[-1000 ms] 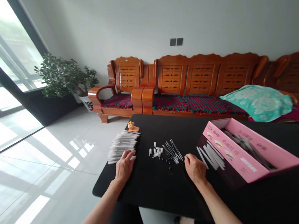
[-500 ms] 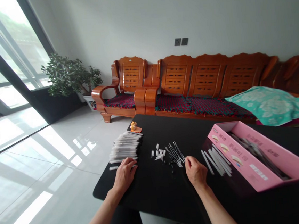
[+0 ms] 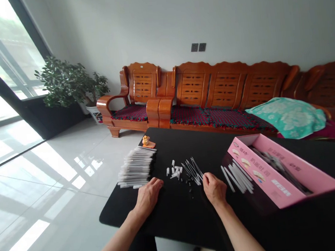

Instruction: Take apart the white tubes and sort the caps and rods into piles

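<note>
My left hand [image 3: 149,192] lies low over the black table, fingers stretched to the right and holding nothing I can see. Just beyond it is a row of whitish pens [image 3: 136,165] laid side by side, dark at their right ends. My right hand [image 3: 215,187] is closed, its fingertips pinching the near end of a thin pen refill at the edge of a loose pile of pen refills [image 3: 191,172]. White caps [image 3: 176,172] and small black plugs [image 3: 189,181] are scattered between the hands. Several white pen barrels [image 3: 238,177] lie right of my right hand.
A pink box [image 3: 266,179] holding dark pieces stands on the right of the black table [image 3: 175,214]. An orange figurine [image 3: 147,142] sits at the far left corner. Behind are a wooden sofa [image 3: 194,84] and a turquoise cushion [image 3: 290,118].
My left hand has drawn away from the near end of the pen row, toward the right. My right hand stays by the refills. The view has turned slightly right.
</note>
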Demonstrator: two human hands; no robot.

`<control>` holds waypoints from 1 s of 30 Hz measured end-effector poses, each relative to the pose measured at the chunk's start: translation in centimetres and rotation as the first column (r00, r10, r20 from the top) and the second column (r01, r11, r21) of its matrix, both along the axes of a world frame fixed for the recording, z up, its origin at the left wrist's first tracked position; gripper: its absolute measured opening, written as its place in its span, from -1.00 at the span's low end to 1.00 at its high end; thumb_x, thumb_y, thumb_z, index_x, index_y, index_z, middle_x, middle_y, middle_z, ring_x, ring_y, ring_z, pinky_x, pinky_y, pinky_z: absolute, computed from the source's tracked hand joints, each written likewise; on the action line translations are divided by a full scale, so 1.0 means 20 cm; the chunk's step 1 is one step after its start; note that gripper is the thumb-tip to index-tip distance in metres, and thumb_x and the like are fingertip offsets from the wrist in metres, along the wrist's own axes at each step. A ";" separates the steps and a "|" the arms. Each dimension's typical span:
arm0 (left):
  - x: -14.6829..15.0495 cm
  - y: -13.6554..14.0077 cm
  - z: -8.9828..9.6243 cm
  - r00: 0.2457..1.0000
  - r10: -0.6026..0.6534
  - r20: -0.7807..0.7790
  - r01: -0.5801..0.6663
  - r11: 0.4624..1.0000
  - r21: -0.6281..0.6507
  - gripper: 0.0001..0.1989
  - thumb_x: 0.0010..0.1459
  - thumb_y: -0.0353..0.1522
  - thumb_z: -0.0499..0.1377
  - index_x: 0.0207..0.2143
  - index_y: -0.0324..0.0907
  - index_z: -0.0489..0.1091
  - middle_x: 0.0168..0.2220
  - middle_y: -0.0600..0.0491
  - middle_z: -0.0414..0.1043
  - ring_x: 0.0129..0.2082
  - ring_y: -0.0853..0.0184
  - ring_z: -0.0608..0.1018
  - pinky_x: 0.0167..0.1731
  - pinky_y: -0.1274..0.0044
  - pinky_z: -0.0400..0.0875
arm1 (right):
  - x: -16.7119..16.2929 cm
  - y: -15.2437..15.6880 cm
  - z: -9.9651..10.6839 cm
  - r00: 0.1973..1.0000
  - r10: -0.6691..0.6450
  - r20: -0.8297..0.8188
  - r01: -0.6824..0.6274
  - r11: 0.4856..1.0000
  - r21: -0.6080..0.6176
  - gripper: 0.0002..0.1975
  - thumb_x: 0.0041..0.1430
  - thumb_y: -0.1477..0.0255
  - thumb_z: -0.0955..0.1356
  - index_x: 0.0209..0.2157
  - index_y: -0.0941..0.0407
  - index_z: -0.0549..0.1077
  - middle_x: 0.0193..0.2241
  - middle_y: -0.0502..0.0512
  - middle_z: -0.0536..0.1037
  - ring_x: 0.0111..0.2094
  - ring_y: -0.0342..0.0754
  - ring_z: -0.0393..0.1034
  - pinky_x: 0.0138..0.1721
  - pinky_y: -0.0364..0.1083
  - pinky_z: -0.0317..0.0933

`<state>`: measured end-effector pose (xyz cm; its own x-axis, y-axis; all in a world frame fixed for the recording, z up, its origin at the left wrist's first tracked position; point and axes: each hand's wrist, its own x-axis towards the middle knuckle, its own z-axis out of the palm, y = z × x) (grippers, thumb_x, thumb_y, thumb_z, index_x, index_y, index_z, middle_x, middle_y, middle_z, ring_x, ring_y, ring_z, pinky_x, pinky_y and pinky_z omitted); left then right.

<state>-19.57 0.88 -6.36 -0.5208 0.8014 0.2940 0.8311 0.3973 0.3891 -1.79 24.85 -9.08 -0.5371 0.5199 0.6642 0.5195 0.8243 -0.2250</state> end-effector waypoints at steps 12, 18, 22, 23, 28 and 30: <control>0.10 0.00 0.04 0.991 -0.114 0.074 0.117 0.992 -0.039 -0.75 0.34 -0.35 -0.07 -0.16 -0.06 0.41 -0.25 0.04 0.44 -0.36 0.38 0.54 -0.39 0.61 0.31 | 0.00 0.00 -0.01 1.000 0.000 -0.001 0.000 1.000 -0.005 -0.73 0.28 0.42 0.21 -0.41 0.13 0.48 -0.50 0.06 0.57 -0.54 -0.15 0.40 -0.47 -0.16 -0.02; 0.05 0.24 0.18 0.983 -0.179 0.048 0.164 0.960 0.225 -0.75 0.33 -0.40 -0.06 -0.13 -0.08 0.40 -0.21 0.04 0.43 -0.31 0.39 0.54 -0.31 0.61 0.38 | -0.04 -0.04 0.05 0.988 0.138 -0.074 -0.137 0.990 0.014 -0.71 0.33 0.41 0.18 -0.34 0.15 0.49 -0.44 0.10 0.59 -0.46 -0.12 0.46 -0.39 -0.18 0.11; 0.04 0.42 0.14 0.966 -0.247 0.075 0.201 0.900 0.386 -0.77 0.31 -0.44 -0.01 -0.14 -0.10 0.42 -0.20 0.03 0.43 -0.25 0.38 0.54 -0.21 0.60 0.40 | -0.14 -0.11 0.10 0.969 0.237 -0.074 -0.240 0.970 -0.037 -0.71 0.36 0.41 0.16 -0.23 0.16 0.47 -0.40 0.12 0.60 -0.41 -0.09 0.50 -0.34 -0.18 0.18; 0.04 0.45 0.11 0.962 -0.258 0.085 0.202 0.889 0.411 -0.78 0.30 -0.44 0.00 -0.13 -0.11 0.43 -0.20 0.03 0.44 -0.24 0.38 0.54 -0.19 0.59 0.41 | -0.16 -0.13 0.10 0.963 0.259 -0.072 -0.261 0.965 -0.031 -0.71 0.36 0.41 0.15 -0.20 0.17 0.47 -0.38 0.13 0.60 -0.40 -0.08 0.50 -0.34 -0.17 0.19; 0.08 0.48 -0.01 0.940 -0.315 0.133 0.229 0.868 0.441 -0.77 0.31 -0.42 0.01 -0.11 -0.12 0.44 -0.17 -0.01 0.45 -0.22 0.33 0.55 -0.17 0.54 0.44 | -0.22 -0.19 0.09 0.950 0.309 -0.051 -0.310 0.951 -0.005 -0.72 0.37 0.42 0.14 -0.17 0.16 0.45 -0.41 0.12 0.59 -0.42 -0.05 0.50 -0.36 -0.13 0.22; 0.10 0.48 -0.01 0.925 -0.349 0.148 0.252 0.857 0.449 -0.76 0.31 -0.42 0.00 -0.12 -0.13 0.45 -0.18 -0.02 0.45 -0.23 0.32 0.55 -0.19 0.53 0.44 | -0.21 -0.19 0.07 0.946 0.324 -0.023 -0.324 0.946 -0.009 -0.72 0.37 0.41 0.15 -0.22 0.14 0.46 -0.45 0.10 0.58 -0.45 -0.06 0.49 -0.39 -0.13 0.20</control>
